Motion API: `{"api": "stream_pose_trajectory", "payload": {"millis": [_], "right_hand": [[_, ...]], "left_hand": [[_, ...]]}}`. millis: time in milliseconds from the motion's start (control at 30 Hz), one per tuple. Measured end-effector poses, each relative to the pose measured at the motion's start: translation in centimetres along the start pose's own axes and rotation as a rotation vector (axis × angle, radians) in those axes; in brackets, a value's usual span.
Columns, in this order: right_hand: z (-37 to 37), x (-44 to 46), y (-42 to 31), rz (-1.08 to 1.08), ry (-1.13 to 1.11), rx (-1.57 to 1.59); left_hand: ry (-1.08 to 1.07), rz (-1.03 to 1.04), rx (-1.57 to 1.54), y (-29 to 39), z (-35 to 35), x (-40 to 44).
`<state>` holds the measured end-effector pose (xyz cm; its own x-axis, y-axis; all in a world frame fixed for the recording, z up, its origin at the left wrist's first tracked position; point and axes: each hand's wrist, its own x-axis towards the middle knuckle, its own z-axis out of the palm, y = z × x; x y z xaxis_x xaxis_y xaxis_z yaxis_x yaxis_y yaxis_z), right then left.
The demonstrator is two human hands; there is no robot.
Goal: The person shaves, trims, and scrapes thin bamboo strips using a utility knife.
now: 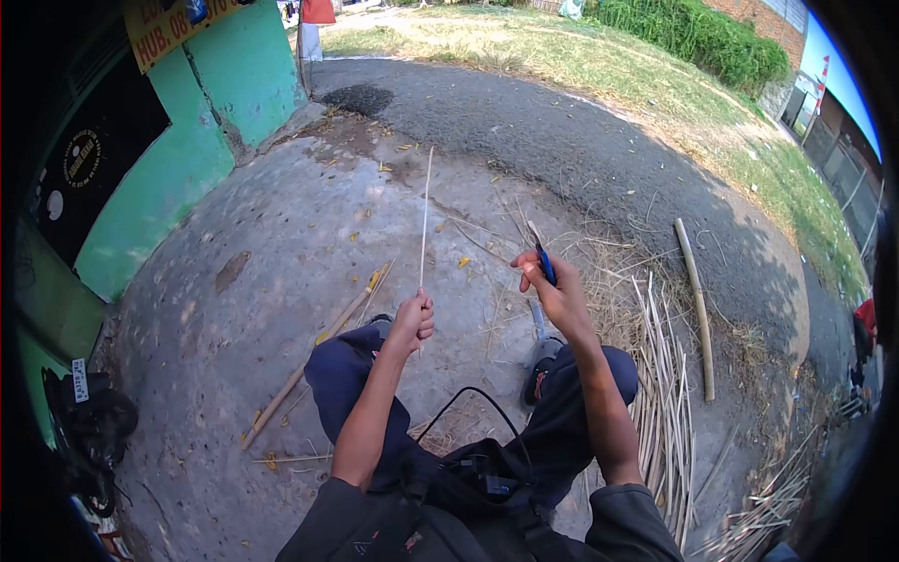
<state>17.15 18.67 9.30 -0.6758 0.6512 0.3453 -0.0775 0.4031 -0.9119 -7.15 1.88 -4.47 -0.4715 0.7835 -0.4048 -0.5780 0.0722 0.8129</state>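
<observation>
My left hand [409,321] is closed round the lower end of a thin pale strip [427,215], which points up and away from me. My right hand [554,290] holds a knife with a blue handle [546,265], its pale tip pointing up and left. The two hands are apart, above my bent knees. Right of my right leg lies a pile of long split strips [663,403]. Beneath my right hand, beside my shoe [540,370], a flat grey blade-like object [537,320] rests on the ground.
A bamboo pole [695,309] lies at the right, another stick [314,361] at the left. Thin shavings [604,267] litter the concrete [281,272]. A green wall [154,211] and part of a motorcycle [89,426] stand at the left. Red cloth [865,318] shows at the right edge.
</observation>
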Motion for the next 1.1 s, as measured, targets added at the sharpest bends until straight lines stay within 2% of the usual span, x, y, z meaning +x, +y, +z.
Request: {"api": "stream_pose_trajectory", "payload": {"millis": [67,133,167,233,267,333,367,400,467,533,600,633,700,867,1033,1100], "right_hand": [[-0.2,-0.1,0.1,-0.025,0.028,0.005],[0.1,-0.8,0.4,-0.029,0.039,0.021],[0.0,-0.6,0.5,-0.002,0.035,0.004],[-0.3,0.0,0.1,0.006,0.025,-0.017],[-0.4,-0.1,-0.1,0.029,0.018,-0.046],[-0.5,-0.3,0.0,0.052,0.011,-0.072],[-0.4,-0.3,0.2,0.054,0.025,-0.087],[-0.2,-0.3,0.4,0.058,0.038,-0.102],[0.0,-0.2,0.9,0.054,0.049,-0.084],[0.4,-0.2,0.9,0.052,0.062,-0.064],[0.6,-0.1,0.2,0.075,0.01,0.092],[0.6,-0.1,-1.0,0.076,0.008,0.091],[0.5,-0.2,-3.3,0.307,-0.11,0.312],[1.2,-0.1,-1.5,0.35,-0.171,0.419],[0.9,-0.2,-1.4,0.344,-0.164,0.429],[0.7,-0.2,-1.6,0.322,-0.163,0.438]], "left_hand": [[0.007,-0.037,-0.054,0.2,0.8,0.8],[0.085,0.09,0.045,0.1,0.8,-0.2],[0.094,0.085,0.038,-0.5,0.2,0.1],[-0.033,-0.142,-0.175,-1.0,-0.9,2.2],[-0.034,-0.138,-0.171,-1.2,-0.8,2.5],[-0.039,-0.152,-0.389,-1.7,1.1,0.9],[-0.138,-0.088,-0.281,-1.7,1.7,-0.4],[-0.135,-0.085,-0.282,-1.0,2.9,-2.0],[-0.303,0.076,-0.051,0.2,5.5,-5.2],[-0.362,0.105,-0.024,0.9,7.0,-7.0],[-0.44,0.11,-0.034,1.5,8.8,-8.5],[-0.456,0.113,-0.053,1.6,9.4,-8.9],[-0.485,0.137,0.0,1.5,10.4,-9.4],[-0.577,0.163,0.196,-0.2,11.9,-9.2],[-0.527,0.139,0.262,1.4,13.1,-11.0],[-0.565,0.21,0.217,1.4,12.9,-10.9]]}}
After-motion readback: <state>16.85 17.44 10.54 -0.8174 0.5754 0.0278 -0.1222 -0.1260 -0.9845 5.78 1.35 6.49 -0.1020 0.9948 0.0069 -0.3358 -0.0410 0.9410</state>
